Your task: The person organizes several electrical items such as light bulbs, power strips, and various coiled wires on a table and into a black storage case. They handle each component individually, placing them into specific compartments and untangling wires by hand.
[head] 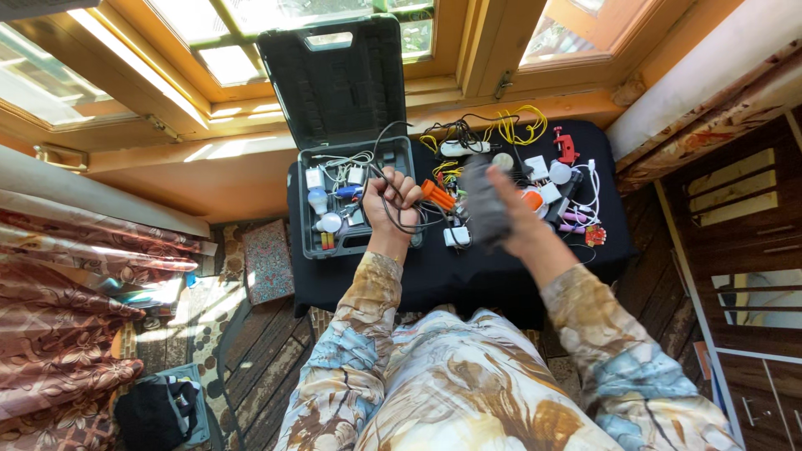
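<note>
Black cable (393,219) sits clenched in the left hand (390,200), trailing right toward the blurred right hand (501,213), whose grip on a grey thing (484,209) I cannot tell, above the counter (468,276) beside the open case (355,196).

Front strip of black table (468,280) free; farther back, open tool case (355,200) & cable/plug clutter (501,138) block passage.

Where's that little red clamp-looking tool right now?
In the head view, the red tool lies at the black table's far right edge, beside the yellow wires.
</note>
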